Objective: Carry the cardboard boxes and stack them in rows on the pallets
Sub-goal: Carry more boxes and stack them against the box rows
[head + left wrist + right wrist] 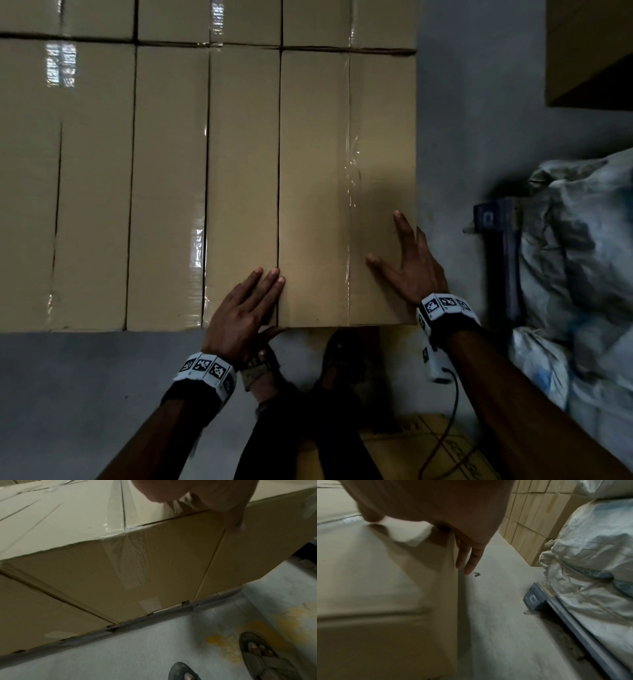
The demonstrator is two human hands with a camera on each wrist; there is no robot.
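While both hands are lying flat on the end box [346, 192], the person is squaring it into its row at the right corner of the pallet [171, 613]. The left hand [241, 308] is resting with straight fingers across the seam between this box and its neighbour [241, 192], thumb hanging over the near edge; it is released and grasping nothing. The right hand [411, 263] is spreading its fingers on the box's top near the right edge, some reaching down the side in the right wrist view, again gripping nothing.

Judging by the head view, the near row is looking full: boxes are sitting edge to edge along the pallet's near edge, with a second row [205, 20] behind them touching it. The end box is sitting level with its neighbours, so placing seems done and only a last nudge may be pending. How many tiers are lying beneath is unclear, though the left wrist view is showing the boxes' fronts reaching down to the pallet.

What is left is hard to gauge: another box [428, 448] is showing on the floor by the person's feet, likely waiting its turn. Sacks [582, 260] are sitting on a separate pallet to the right.
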